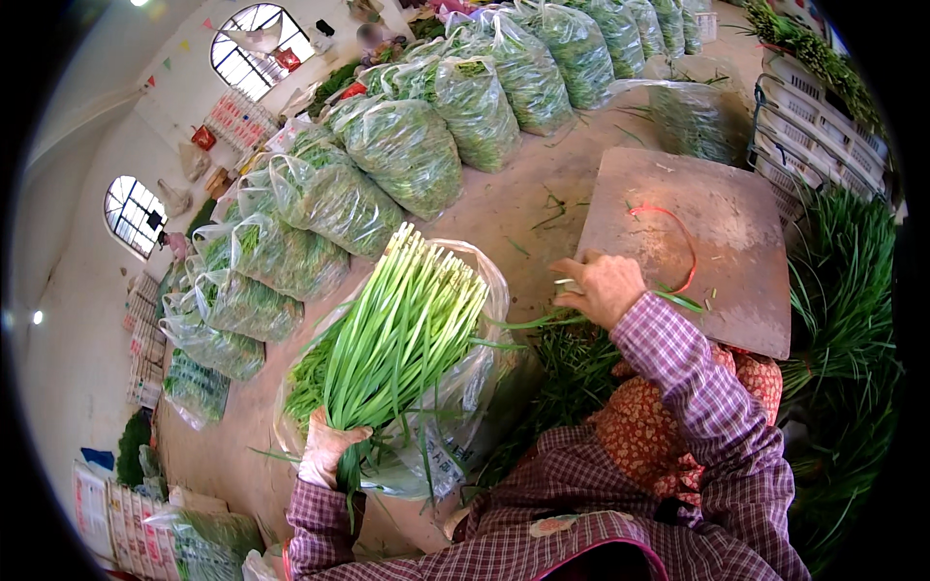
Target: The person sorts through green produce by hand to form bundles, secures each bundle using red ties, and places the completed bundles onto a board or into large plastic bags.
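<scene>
My left hand (334,443) is closed round the lower, leafy part of a thick bunch of garlic chives (399,329). Their pale cut stems point up and away from me. The bunch leans over a clear plastic bag (441,455) with more greens inside. To the right, my right hand (605,288) is at the near left edge of a square board (630,184). Its fingers are pinched on a loose chive leaf (690,301), whose green ends show on both sides of the hand. A red string (690,237) lies curved on the board.
Rows of filled plastic bags (402,155) stand beyond and to the left. Loose chives (843,281) are piled at the right, below stacked white crates (809,136). Trimmed leaves (567,373) lie beside my knee. Another clear bag (693,116) stands behind the board.
</scene>
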`<state>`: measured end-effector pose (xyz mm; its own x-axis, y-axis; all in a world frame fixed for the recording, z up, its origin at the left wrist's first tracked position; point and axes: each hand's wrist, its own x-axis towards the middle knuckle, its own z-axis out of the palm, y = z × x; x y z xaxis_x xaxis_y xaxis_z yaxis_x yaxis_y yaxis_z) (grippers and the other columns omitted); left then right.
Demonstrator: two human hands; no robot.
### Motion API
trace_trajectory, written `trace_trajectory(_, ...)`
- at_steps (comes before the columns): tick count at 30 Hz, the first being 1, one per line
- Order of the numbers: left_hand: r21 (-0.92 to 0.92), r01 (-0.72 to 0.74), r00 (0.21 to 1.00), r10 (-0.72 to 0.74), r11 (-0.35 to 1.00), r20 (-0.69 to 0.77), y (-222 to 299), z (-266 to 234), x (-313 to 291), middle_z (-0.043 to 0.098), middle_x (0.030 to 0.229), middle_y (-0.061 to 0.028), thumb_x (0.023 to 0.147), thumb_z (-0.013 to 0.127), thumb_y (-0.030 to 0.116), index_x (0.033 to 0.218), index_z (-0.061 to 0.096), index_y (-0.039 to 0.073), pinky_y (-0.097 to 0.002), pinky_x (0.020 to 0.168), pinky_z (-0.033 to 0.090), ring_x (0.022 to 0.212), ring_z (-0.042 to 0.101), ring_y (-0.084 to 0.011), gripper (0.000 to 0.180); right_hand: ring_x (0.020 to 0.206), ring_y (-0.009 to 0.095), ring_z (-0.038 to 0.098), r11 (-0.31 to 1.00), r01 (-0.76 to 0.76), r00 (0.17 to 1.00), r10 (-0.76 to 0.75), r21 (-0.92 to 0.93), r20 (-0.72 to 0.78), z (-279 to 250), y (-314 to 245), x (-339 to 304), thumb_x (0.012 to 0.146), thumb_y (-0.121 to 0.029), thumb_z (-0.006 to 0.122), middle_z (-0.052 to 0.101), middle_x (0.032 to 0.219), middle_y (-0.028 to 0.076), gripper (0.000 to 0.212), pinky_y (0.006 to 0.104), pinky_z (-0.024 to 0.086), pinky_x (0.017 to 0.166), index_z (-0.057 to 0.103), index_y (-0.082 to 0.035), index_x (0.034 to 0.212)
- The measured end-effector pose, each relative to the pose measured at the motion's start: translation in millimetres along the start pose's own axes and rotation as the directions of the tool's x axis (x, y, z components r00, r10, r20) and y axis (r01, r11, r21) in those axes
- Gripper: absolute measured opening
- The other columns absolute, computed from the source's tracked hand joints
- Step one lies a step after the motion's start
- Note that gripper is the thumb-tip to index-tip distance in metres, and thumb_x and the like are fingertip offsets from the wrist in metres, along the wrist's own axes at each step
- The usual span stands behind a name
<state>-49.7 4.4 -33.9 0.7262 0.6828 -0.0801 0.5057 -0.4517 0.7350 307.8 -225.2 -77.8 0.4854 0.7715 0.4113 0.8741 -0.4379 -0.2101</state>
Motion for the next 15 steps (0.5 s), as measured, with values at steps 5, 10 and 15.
trace_trajectory(5, -0.222, 0.005, 1.000, 0.000, 0.975, 0.023, 1, 5, 1, 0.068, 0.090, -0.0035, 0.068, 0.069, -0.007, 0.101, 0.063, 0.000, -0.0269, 0.073, 0.051, 0.077, 0.062, -0.0113, 0.034, 0.062, 0.023, 0.062, 0.921, 0.175, 0.975, -0.114, 0.349, -0.188, -45, -66, 15, 0.079, -0.029, 0.070, 0.058, 0.078, 0.005, 0.018, 0.0354, 0.050, 0.055, 0.070, -0.017, 0.092)
trace_trajectory(10, -0.248, -0.011, 0.999, 0.019, 0.969, 0.031, 16, 10, 1, 0.068, 0.092, -0.0032, 0.068, 0.069, -0.007, 0.102, 0.063, 0.000, -0.0268, 0.074, 0.050, 0.079, 0.061, -0.0106, 0.035, 0.062, 0.024, 0.061, 0.910, 0.278, 0.950, -0.212, 0.306, -0.230, -23, -85, 26, 0.075, -0.022, 0.071, 0.058, 0.091, 0.004, 0.014, 0.0381, 0.048, 0.054, 0.067, -0.015, 0.086)
trace_trajectory(15, -0.260, -0.006, 0.997, 0.027, 0.966, 0.077, 17, 7, 3, 0.068, 0.093, -0.0038, 0.066, 0.071, -0.006, 0.104, 0.063, -0.001, -0.0275, 0.075, 0.050, 0.080, 0.061, -0.0112, 0.039, 0.062, 0.024, 0.062, 0.913, 0.319, 0.939, -0.270, 0.255, -0.211, -18, -90, 26, 0.073, -0.017, 0.069, 0.058, 0.094, 0.007, 0.015, 0.0386, 0.049, 0.053, 0.064, -0.013, 0.087)
